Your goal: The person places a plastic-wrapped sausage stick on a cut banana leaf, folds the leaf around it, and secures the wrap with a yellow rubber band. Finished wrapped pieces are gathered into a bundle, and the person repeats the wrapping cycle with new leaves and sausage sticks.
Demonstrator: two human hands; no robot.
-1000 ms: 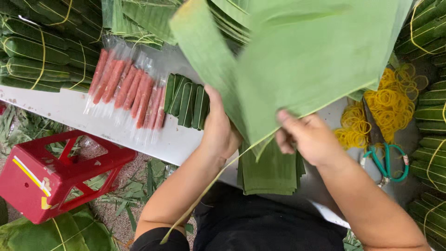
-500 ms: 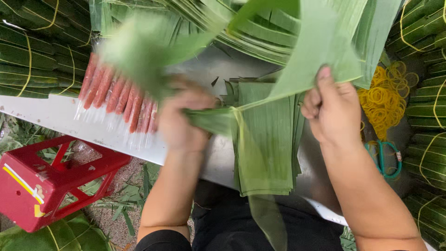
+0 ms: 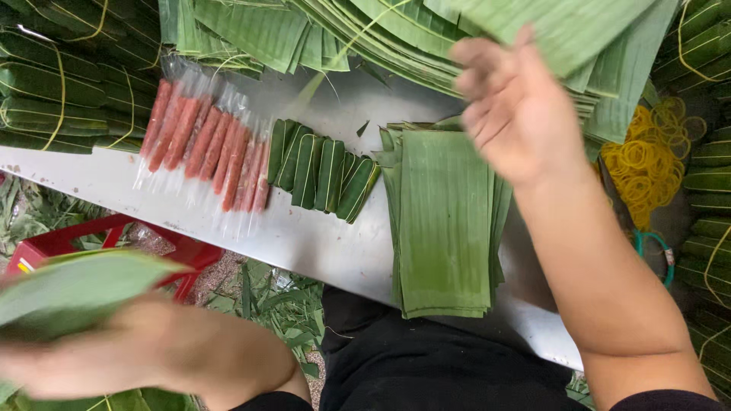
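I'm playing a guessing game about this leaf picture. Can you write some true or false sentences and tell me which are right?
1. The left hand holds a blurred green leaf piece. True.
2. The red sausage sticks in clear plastic sleeves lie in a blue bowl. False: they lie on the grey metal table.
3. The right hand reaches up to the large green banana leaves. True.
4. The loose rubber bands are purple. False: they are yellow.

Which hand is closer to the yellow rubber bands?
The right hand. It is raised just left of the yellow rubber bands, by the big leaves. The left hand is far off at the bottom left, below the table edge, holding a blurred green leaf.
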